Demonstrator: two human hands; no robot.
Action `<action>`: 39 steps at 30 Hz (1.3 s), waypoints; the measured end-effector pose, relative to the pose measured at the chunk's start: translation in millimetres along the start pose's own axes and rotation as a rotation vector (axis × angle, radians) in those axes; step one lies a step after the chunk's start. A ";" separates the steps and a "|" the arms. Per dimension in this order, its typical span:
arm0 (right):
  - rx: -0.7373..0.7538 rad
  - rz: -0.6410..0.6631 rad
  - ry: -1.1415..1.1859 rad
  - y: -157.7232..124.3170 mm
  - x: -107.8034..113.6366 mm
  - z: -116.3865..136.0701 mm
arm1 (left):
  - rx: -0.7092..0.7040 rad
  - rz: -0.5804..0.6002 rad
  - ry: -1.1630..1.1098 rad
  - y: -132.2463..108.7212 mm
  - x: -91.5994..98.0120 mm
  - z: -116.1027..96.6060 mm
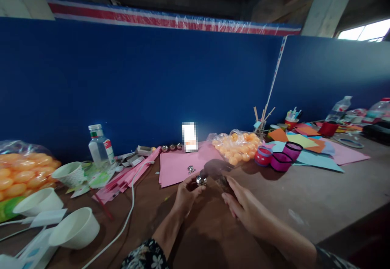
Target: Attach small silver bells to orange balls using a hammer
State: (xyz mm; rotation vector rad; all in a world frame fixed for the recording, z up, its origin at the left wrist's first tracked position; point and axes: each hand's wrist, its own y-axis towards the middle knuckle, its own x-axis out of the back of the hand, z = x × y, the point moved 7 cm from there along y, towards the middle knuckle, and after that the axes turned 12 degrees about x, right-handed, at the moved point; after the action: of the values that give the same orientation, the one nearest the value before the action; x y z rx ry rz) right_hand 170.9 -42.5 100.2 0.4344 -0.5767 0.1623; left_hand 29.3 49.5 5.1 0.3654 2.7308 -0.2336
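In the middle of the brown table, the fingers of my left hand [186, 195] are closed around a shiny silver ball [201, 180]. My right hand [239, 200] grips a dark brownish tool [224, 183] just to the right of the ball. Motion smears the tool's far end, so its exact kind cannot be made out. Beyond my left hand lies a pink paper sheet [173, 166], with a small cluster of silver pieces [191, 169] on it. Several more silver balls [172, 147] are lined up at the sheet's back edge.
Clear bags of orange balls [240, 147] stand right of centre and far left. White paper cups [74, 228], a bottle [100, 145] and a white cable [133, 198] occupy the left. Purple mesh cups [282, 161] and coloured paper [319, 164] lie right. A blue partition [152, 78] rises behind.
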 end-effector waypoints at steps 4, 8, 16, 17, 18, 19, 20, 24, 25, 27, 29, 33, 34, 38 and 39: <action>-0.007 0.048 -0.020 -0.4 -0.6 5.1 | -0.034 -0.032 0.082 -3.7 -1.5 -6.0; -0.013 0.007 -0.020 -1.8 1.6 6.3 | -0.074 0.014 0.096 -6.3 -5.9 -11.6; -0.008 0.016 -0.001 -1.0 3.0 5.8 | -0.022 0.038 0.024 -4.8 -3.9 -7.2; -0.009 0.011 0.008 -0.3 4.1 4.8 | -0.009 0.047 -0.014 -4.9 -3.3 -6.8; -0.011 0.008 0.018 0.5 4.8 3.5 | 0.005 0.054 -0.055 -5.0 -2.3 -6.3; -0.014 0.006 0.028 1.3 5.3 1.9 | 0.022 0.061 -0.100 -5.0 -1.2 -5.8; -0.018 0.007 0.038 1.9 5.5 0.0 | 0.037 0.069 -0.145 -4.9 -0.3 -5.2; -0.038 -0.008 0.053 2.2 5.9 -6.6 | 0.055 0.109 -0.254 -3.5 1.0 -4.0; -0.038 -0.013 0.052 2.0 5.9 -7.0 | 0.054 0.108 -0.262 -2.9 1.6 -3.5; -0.031 -0.025 0.049 1.8 5.6 -5.8 | 0.060 0.100 -0.263 -1.7 2.8 -1.9; -0.028 -0.027 0.054 1.8 4.1 -3.6 | 0.071 0.095 -0.252 -0.9 3.4 -0.3; -0.045 0.036 0.083 1.3 -3.5 -1.5 | 0.087 0.094 -0.224 -0.6 3.8 0.8; -0.044 0.041 0.088 1.1 -4.4 -1.2 | 0.082 0.099 -0.234 -0.7 3.6 0.3; -0.028 -0.012 0.088 1.4 -1.9 -2.2 | 0.050 0.145 -0.306 -2.0 0.4 -2.7; -0.029 -0.017 0.087 1.7 -1.8 -3.1 | 0.053 0.160 -0.311 -2.6 -1.1 -2.9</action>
State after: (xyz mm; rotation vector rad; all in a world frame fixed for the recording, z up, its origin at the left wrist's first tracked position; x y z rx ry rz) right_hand 170.5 -39.7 97.4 0.4021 -0.4889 0.1560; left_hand 28.5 47.3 8.4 0.5141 2.3809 -0.2934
